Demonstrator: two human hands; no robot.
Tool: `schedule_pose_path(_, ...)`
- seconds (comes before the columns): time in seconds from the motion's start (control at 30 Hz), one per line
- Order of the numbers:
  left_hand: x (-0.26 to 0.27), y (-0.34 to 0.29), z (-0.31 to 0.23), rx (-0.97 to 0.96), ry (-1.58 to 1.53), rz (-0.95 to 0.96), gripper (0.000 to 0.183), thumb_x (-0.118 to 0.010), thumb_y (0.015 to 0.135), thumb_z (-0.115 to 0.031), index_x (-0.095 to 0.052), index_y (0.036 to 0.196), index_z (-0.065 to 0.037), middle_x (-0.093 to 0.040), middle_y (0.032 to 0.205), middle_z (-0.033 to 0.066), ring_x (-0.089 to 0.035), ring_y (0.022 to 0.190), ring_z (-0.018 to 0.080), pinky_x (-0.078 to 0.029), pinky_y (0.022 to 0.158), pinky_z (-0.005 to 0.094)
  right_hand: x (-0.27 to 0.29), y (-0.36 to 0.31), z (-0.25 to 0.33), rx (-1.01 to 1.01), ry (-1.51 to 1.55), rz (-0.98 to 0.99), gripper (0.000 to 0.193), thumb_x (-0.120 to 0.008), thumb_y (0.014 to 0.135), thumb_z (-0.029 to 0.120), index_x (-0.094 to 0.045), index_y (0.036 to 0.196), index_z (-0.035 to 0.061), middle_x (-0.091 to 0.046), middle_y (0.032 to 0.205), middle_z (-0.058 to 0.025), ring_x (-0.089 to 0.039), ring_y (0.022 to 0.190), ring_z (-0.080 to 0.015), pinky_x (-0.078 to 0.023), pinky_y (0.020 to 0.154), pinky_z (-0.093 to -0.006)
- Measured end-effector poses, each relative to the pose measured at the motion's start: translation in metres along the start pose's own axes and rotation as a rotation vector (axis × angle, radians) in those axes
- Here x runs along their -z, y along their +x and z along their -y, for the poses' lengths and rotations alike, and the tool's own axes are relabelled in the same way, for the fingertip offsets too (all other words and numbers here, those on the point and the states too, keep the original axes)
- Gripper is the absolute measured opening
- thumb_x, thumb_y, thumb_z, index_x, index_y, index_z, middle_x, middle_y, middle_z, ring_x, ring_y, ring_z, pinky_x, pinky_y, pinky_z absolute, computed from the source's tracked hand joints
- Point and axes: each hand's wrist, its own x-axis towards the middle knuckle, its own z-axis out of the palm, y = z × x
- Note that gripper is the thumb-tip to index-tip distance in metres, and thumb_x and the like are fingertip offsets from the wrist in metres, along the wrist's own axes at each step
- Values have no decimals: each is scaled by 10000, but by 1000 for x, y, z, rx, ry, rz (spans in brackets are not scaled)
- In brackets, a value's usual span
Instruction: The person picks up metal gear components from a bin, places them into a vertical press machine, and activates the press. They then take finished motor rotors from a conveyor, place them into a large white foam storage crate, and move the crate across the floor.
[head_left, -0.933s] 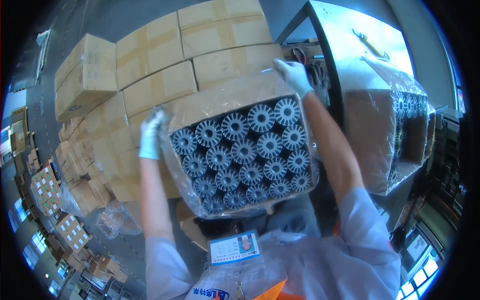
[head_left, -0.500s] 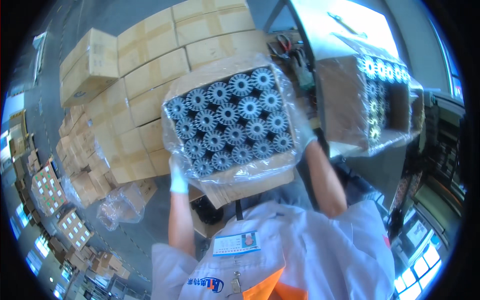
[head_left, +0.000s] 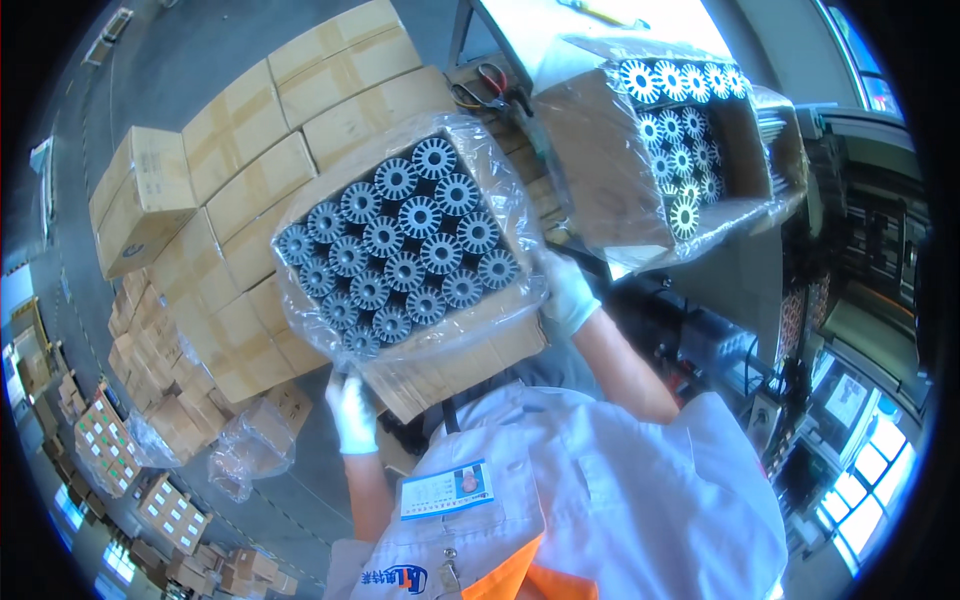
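An open cardboard box [head_left: 455, 372] is held up in front of me, tilted so that its inside faces me. Rows of grey slotted metal cores [head_left: 404, 271] with round centre holes fill it. Clear plastic liner [head_left: 505, 190] bulges out over its edges. My left hand [head_left: 352, 412], in a white glove, grips the near left corner through the plastic. On the right side my right hand [head_left: 570, 295], also gloved, holds the box, its fingertips partly hidden by plastic and cardboard. The underside of the box is out of sight.
Closed cardboard boxes [head_left: 240, 115] are stacked just beyond and to the left. At right, another open box [head_left: 600, 165] of similar cores, partly filled, lies on a white table [head_left: 540, 50]. Red-handled pliers [head_left: 492, 82] lie near it. Machinery [head_left: 870, 300] stands far right.
The held box has swung left in the picture and turned slightly counterclockwise, both hands moving with it. The surroundings have shifted too. More of my right glove shows now.
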Motion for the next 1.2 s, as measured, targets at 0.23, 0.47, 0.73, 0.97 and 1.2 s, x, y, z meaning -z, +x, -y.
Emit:
schedule_pose_path(0.23, 19, 62, 91, -299, 537, -147, 382, -640, 934, -54, -590, 1299, 48, -652, 1235, 85, -598, 1092, 171, -462, 982, 298, -6, 48, -41, -10, -409, -439, 292, -609, 967, 141, -676, 1163, -65, -719, 1037, -129, -646, 910, -176, -511, 839, -316)
schedule_pose_path(0.47, 102, 172, 193, -204, 50, -92, 537, -627, 951, -123, -457, 1436, 31, -552, 1395, 152, -515, 1264, 250, -373, 1117, 358, 15, 70, -128, 480, -883, -240, 260, -600, 952, 212, -677, 1070, -6, -670, 1037, -284, -640, 995, -461, -519, 858, -481)
schedule_pose_path(0.73, 78, 85, 160, 337, 809, -43, 477, -647, 933, -117, -524, 1369, 33, -620, 1271, 152, -590, 1120, 243, -455, 1001, 352, 27, 23, -56, 51, -709, -77, 425, -553, 971, 337, -585, 1307, 79, -683, 1078, -270, -657, 995, -444, -514, 896, -508)
schedule_pose_path(0.97, -235, -11, 160, -515, 1058, 622, 341, -671, 938, -142, -629, 1208, 62, -687, 1002, 113, -627, 757, 143, -511, 650, 274, 287, -108, -17, 197, -630, 50, 423, -536, 996, 409, -591, 1347, 179, -667, 1236, -174, -624, 1131, -399, -487, 999, -456)
schedule_pose_path(1.2, -730, -361, 198, -1222, 865, 1562, 278, -685, 896, -95, -672, 1168, -36, -673, 1058, 128, -666, 897, 269, -531, 808, 352, 535, -249, 71, 119, -261, -588, 338, -579, 993, 246, -640, 1288, 91, -730, 993, -139, -715, 872, -234, -552, 815, -362)
